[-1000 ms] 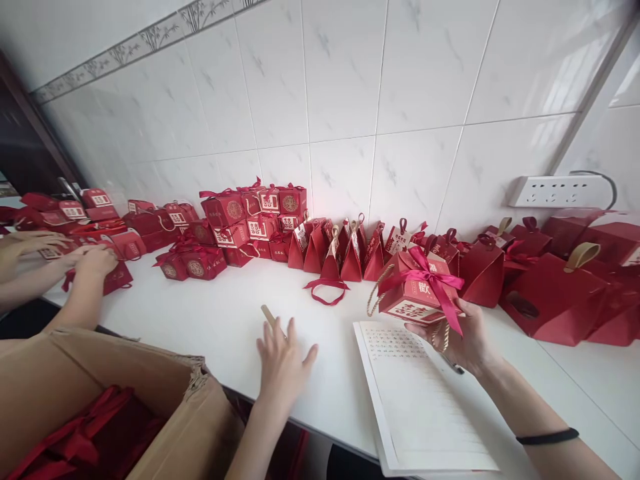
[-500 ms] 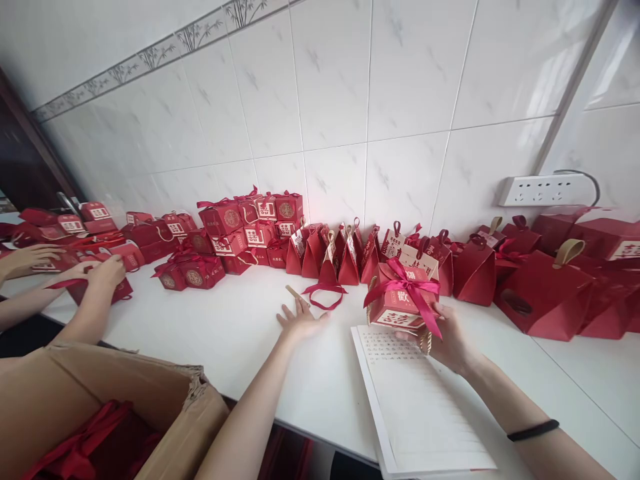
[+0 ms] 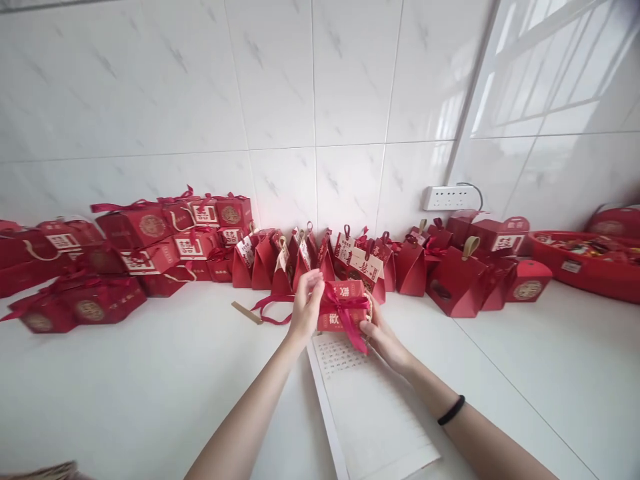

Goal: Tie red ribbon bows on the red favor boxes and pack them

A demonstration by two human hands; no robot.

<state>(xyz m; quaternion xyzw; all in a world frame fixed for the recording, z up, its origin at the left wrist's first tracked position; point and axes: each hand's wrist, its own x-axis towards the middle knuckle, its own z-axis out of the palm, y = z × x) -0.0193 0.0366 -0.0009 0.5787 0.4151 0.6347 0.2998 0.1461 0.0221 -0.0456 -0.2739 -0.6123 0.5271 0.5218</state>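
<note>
Red gift box [image 3: 353, 290] in both hands' reach, just above the top end of an open notebook [image 3: 375, 410], underside and far side out of sight. Left end covered by the left hand [image 3: 306, 303], cream rope handle [image 3: 370, 308] visible only in part, handwriting on the page too small to read. Brown cardboard [image 3: 55, 472] cut off at the lower left corner; red tray [image 3: 575, 283] of small wrapped pieces cut off at the right.

Right hand [image 3: 385, 340] gripping the box's right end, thumb in front, fingers partly hidden behind, black band [image 3: 451, 410] around the forearm. Left hand upright against the left end, fingers together and pointing up; impossible to tell whether closed on box or ribbon.

Magenta bow [image 3: 341, 305] across the lid, one tail hanging toward the page. Ribbon loop [image 3: 273, 319] and flat tan strip [image 3: 247, 313] on the white table [image 3: 150, 400], left of the hands. Triangular boxes [image 3: 263, 263] in a row behind, partly blocked by hands and box. Stacked red boxes [image 3: 133, 227] farther left.
</note>
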